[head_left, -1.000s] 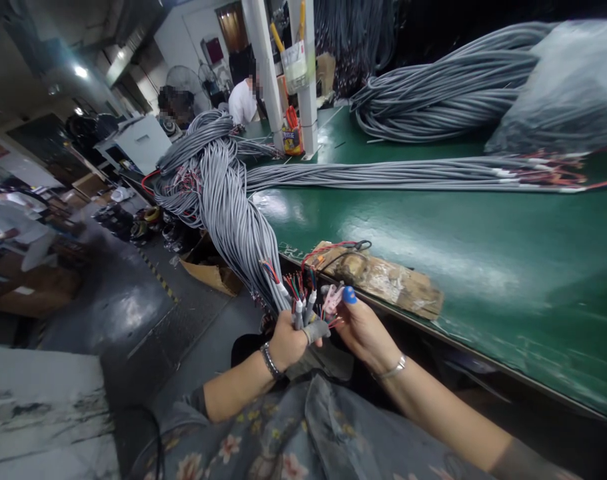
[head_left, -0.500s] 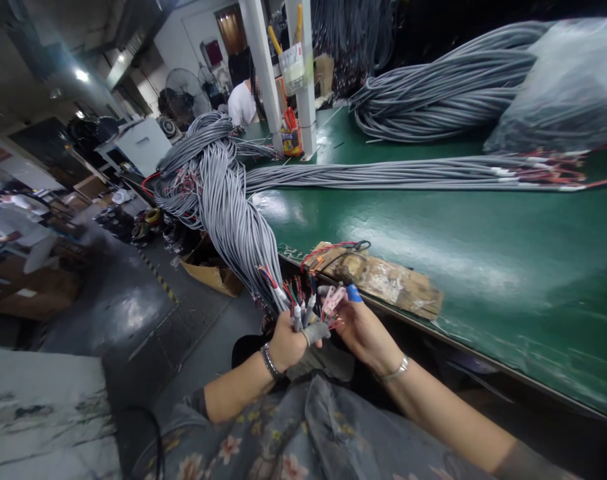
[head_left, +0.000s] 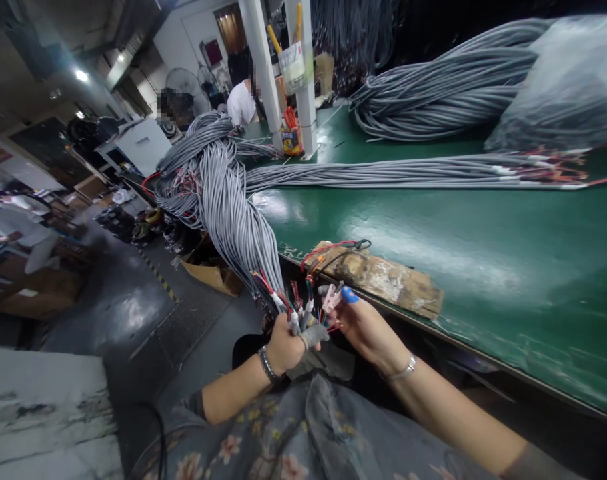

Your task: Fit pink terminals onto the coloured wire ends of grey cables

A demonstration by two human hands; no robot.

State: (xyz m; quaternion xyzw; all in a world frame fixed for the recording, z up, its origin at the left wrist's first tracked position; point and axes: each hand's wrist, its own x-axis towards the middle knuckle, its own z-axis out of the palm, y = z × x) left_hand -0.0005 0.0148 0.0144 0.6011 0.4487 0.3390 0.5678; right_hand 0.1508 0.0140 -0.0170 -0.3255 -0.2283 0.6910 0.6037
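My left hand (head_left: 291, 343) is wrapped round the stripped ends of several grey cables (head_left: 294, 323), with a grey finger cover on one finger. Red, green, blue and black cores (head_left: 268, 283) fan out above that fist. In the fingers of my right hand (head_left: 361, 323), close beside the cable ends, is a small pale pink clip-like piece (head_left: 332, 298); its exact kind is unclear. Blue tape wraps a fingertip of this hand. Thin cores (head_left: 333, 324) show just below the pink piece. The thick grey cable bundle (head_left: 233, 213) runs from the left hand up over the table edge.
A worn wooden block (head_left: 383, 280) with red and black leads lies at the green table's (head_left: 458, 227) near edge. Behind are a long row of cables (head_left: 383, 175), a cable coil (head_left: 443, 87), a plastic bag (head_left: 568, 87) and a white post (head_left: 306, 100). A cardboard box (head_left: 213, 270) stands below left.
My right hand has shifted slightly down and right, and the pink piece has turned a little. The cable ends in my left hand have tilted slightly left.
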